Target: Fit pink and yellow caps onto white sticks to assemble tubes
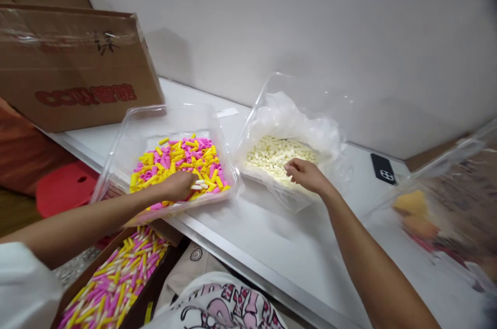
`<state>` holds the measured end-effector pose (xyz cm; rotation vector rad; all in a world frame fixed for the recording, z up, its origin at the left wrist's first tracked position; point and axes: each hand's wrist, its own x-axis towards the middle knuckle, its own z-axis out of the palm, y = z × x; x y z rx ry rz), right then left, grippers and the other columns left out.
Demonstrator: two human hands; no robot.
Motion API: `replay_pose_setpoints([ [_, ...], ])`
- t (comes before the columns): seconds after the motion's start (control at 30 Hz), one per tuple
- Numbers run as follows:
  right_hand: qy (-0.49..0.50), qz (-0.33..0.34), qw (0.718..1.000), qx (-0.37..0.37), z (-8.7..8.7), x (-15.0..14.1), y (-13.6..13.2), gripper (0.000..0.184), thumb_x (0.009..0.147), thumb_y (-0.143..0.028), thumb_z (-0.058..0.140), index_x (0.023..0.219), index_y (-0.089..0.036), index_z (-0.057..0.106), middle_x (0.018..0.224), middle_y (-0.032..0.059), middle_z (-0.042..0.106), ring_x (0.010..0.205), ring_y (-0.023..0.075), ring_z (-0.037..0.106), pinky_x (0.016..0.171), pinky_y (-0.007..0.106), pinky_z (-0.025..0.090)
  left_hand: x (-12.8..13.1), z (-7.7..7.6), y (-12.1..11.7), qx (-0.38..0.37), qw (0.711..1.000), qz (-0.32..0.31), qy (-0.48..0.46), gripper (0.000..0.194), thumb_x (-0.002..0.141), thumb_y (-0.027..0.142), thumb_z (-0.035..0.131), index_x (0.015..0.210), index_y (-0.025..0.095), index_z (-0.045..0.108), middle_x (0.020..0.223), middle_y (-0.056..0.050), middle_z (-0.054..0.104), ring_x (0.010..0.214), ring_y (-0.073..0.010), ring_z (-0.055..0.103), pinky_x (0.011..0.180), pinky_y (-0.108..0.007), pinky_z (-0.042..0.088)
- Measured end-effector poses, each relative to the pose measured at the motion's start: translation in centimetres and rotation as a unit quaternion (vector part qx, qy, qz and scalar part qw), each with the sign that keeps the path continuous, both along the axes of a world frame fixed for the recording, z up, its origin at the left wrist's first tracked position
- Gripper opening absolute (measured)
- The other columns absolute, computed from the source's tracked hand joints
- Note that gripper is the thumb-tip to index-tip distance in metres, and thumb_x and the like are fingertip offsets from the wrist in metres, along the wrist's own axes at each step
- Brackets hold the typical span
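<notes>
Reaching Into Two Clear Tubs, One Hand at Each

With a clock laid over the view, the left hand is at eight o'clock, inside the left tub, its fingers curled narrow around a few white sticks whose ends poke out toward its three o'clock. About it lie loose pink and yellow tubes, several showing hollow ends, heaped mostly from its ten to its two o'clock.

The right hand is at four o'clock, near the centre, over the right tub. Its thumb and fingertips are drawn close together by a bed of pale sticks at its ten o'clock; whether anything is pinched there I cannot tell. A crumpled white liner surrounds that bed.

Both tubs stand side by side on a white worktop. Below its edge, between seven and eight, an open box holds a heap of long pink, yellow and white pieces. A cardboard carton with red printing stands at ten, and a red seat shows between eight and nine. A dark phone lies between three and four.
</notes>
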<state>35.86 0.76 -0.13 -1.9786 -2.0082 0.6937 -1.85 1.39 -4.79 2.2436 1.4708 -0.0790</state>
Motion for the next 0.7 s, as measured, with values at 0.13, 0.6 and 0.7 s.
replay_pose_setpoints([
  [0.13, -0.083, 0.018, 0.996, -0.007, -1.7, -0.7, 2.2, 0.015, 0.081, -0.028, 0.051, 0.08, -0.016, 0.06, 0.08, 0.0057, 0.066, 0.074, 0.0159, 0.06, 0.063, 0.023, 0.041, -0.1, 0.1, 0.5, -0.025, 0.997, 0.03, -0.059, 0.012, 0.071, 0.029, 0.056, 0.073, 0.017, 0.058, 0.072, -0.005, 0.063, 0.066, -0.0193, 0.057, 0.055, -0.025, 0.034],
  [0.6, -0.088, 0.005, 0.995, 0.046, -1.2, -3.5, 0.5, 0.025, 0.091, -0.027, 0.036, 0.079, -0.015, 0.055, 0.084, 0.0093, 0.064, 0.074, 0.0159, 0.059, 0.063, 0.024, 0.039, 8.2, 6.2, -5.1, -0.252, 0.622, 0.201, -0.713, 0.036, 0.064, 0.032, 0.077, 0.091, 0.012, 0.064, 0.057, 0.004, 0.047, 0.049, -0.0054, 0.041, 0.043, -0.017, 0.031],
  [0.7, 0.063, -0.003, 0.995, 0.076, 0.9, -4.3, -3.2, 0.025, 0.094, -0.035, 0.031, 0.094, -0.018, 0.05, 0.087, 0.0045, 0.063, 0.071, 0.0123, 0.059, 0.061, 0.022, 0.043, 10.2, 5.6, -6.3, -0.245, 0.607, 0.182, -0.734, 0.03, 0.069, 0.035, 0.073, 0.085, 0.011, 0.064, 0.065, 0.0, 0.054, 0.056, -0.0071, 0.047, 0.046, -0.017, 0.038],
])
